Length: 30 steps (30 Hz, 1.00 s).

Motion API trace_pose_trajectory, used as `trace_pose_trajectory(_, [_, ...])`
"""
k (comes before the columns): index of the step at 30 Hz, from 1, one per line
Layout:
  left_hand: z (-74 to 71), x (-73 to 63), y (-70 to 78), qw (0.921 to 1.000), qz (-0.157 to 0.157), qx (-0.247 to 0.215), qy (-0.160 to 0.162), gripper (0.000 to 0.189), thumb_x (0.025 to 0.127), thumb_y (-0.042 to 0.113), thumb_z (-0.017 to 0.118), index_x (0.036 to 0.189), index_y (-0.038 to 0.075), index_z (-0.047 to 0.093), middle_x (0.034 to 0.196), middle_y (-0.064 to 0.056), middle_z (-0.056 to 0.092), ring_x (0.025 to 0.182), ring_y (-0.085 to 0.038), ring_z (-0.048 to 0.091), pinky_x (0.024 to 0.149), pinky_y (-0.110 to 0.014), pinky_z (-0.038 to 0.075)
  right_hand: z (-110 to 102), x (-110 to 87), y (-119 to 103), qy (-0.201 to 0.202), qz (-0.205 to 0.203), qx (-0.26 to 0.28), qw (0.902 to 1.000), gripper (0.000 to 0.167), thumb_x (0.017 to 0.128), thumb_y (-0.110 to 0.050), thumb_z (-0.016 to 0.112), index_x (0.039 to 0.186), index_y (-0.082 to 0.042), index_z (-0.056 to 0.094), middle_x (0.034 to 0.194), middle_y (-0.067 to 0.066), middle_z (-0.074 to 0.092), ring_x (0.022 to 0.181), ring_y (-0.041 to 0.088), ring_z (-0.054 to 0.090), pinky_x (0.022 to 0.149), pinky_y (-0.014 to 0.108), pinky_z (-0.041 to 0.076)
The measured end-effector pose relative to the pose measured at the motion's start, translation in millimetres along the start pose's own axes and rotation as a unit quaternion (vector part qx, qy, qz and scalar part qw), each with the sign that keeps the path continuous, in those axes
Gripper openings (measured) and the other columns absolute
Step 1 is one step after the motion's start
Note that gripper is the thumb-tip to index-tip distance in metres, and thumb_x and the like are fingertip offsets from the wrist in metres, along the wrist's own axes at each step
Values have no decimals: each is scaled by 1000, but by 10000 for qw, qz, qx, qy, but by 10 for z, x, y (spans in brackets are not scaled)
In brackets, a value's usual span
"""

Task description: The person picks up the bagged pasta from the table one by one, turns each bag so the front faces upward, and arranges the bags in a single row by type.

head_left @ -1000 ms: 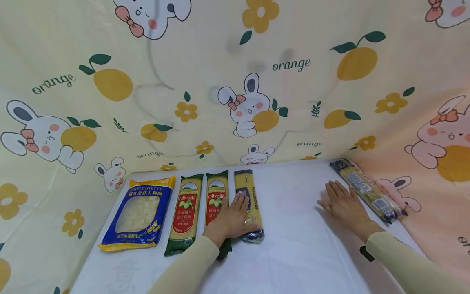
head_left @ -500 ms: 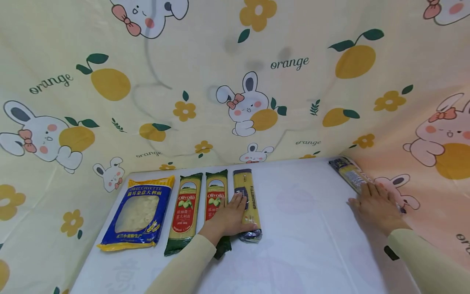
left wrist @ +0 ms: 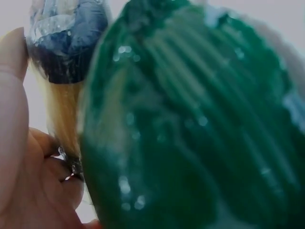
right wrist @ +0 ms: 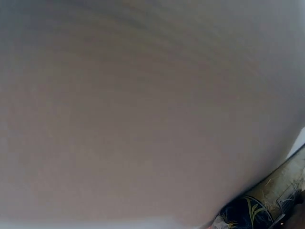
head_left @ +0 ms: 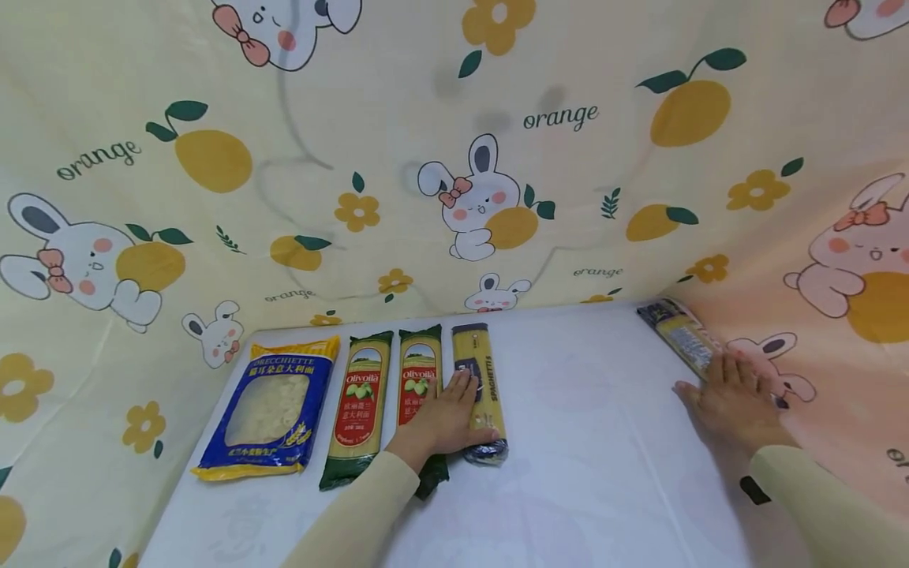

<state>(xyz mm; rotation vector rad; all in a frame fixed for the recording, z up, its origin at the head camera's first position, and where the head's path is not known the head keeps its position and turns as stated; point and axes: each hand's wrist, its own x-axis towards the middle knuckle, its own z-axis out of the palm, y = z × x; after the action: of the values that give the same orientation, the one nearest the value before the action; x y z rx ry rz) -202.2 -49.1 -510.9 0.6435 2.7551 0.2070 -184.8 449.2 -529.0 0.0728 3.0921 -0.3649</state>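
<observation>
In the head view my left hand (head_left: pixel 442 422) rests on the lower part of a yellow pack of spaghetti (head_left: pixel 490 402), thumb near its bottom end. The left wrist view has the thumb and bent fingers (left wrist: pixel 57 169) beside this pack's dark end (left wrist: pixel 66 52). A red-and-green pasta pack (head_left: pixel 419 371) lies partly under that hand. Its green end (left wrist: pixel 190 129) fills much of the left wrist view. At the right, my right hand (head_left: pixel 738 406) lies over a slanting pasta pack (head_left: pixel 682 335), fingers across its lower half, thumb to its left. The fingers' undersides are hidden.
A second red-and-green pasta pack (head_left: pixel 358 402) and a blue-and-yellow orecchiette bag (head_left: pixel 270 410) lie further left on the white table (head_left: pixel 568 489). Printed rabbit-and-orange cloth (head_left: pixel 398 102) hangs behind and along the sides. The right pack lies against the cloth's foot.
My right hand has moved right, from the tabletop onto the slanting pack, and stayed there over the last half second. My left hand has stayed in place.
</observation>
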Motion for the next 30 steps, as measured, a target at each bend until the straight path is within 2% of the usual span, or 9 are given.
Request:
trace_pose_trajectory(8, [23, -7, -6, 10000, -5, -16, 29, 110, 91, 85, 49, 170, 15, 18, 178, -5, 13, 165, -23, 11, 130, -61, 6, 51, -32, -69, -63, 7, -88, 9999, 110, 105, -71, 33, 160, 14, -10, 164, 41, -15, 152, 60, -17, 115, 77, -17])
trace_pose_trajectory(14, [36, -3, -15, 10000, 48, 20, 72, 109, 92, 84, 48, 170, 14, 18, 178, -6, 13, 165, -23, 10, 130, -61, 5, 65, -66, -139, -77, 67, -143, 9998, 111, 105, -71, 33, 159, 16, -8, 163, 45, -8, 152, 64, -7, 115, 80, -11])
trace_pose_trajectory(23, [39, 1, -23, 9999, 85, 19, 108, 109, 93, 84, 47, 170, 14, 18, 178, -7, 13, 165, -23, 10, 130, -61, 5, 39, -126, -279, -221, 182, -246, 9993, 110, 105, -72, 32, 160, 16, -4, 164, 45, -3, 152, 65, 1, 111, 85, -11])
trace_pose_trajectory(26, [47, 8, -26, 9999, 90, -3, 105, 109, 92, 85, 46, 170, 14, 17, 178, -6, 12, 165, -23, 9, 130, -61, 4, 21, -161, -350, -213, 186, -245, 9993, 108, 105, -71, 33, 161, 15, -1, 163, 45, 2, 151, 66, 5, 111, 86, -6])
trace_pose_trajectory(30, [44, 3, -31, 9999, 90, -34, 109, 110, 92, 85, 46, 170, 14, 18, 178, -6, 12, 165, -24, 9, 130, -62, 4, 29, -209, -479, -143, 133, -309, 9993, 105, 107, -70, 32, 161, 16, 6, 161, 47, 12, 147, 67, 12, 110, 87, 8])
